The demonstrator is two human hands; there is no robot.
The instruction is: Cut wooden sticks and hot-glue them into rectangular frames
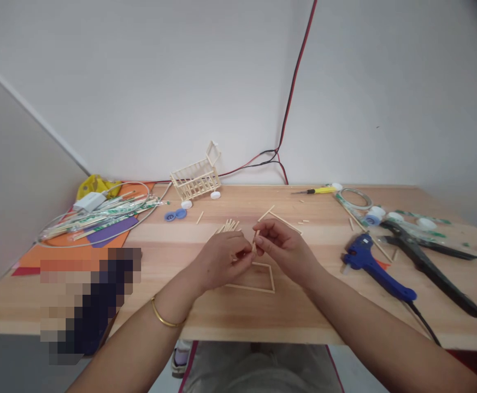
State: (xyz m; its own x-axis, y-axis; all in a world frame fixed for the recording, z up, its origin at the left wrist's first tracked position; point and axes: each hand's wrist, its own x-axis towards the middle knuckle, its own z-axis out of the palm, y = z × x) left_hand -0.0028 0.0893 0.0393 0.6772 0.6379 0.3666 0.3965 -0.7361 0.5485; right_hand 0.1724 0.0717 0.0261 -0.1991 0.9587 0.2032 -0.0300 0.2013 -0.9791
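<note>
My left hand (224, 257) and my right hand (285, 248) meet over the middle of the table, fingertips almost touching. Between their pinched fingers is a short thin wooden stick (256, 238); part of it is hidden by the fingers. Under the hands lies a flat rectangular frame of wooden sticks (272, 278), its far left part covered by my left hand. Several loose short sticks (229, 225) lie bunched just beyond my left hand. Behind my right hand rests another stick assembly (286, 221), partly hidden by the fingers.
A small stick-built cart (195, 183) stands at the back near blue caps (175, 215). Packaged sticks and a cable lie on orange sheets (117, 240) at left. To the right are a blue glue gun (380, 270), black-handled cutters (430, 267) and a yellow-handled tool (322, 190).
</note>
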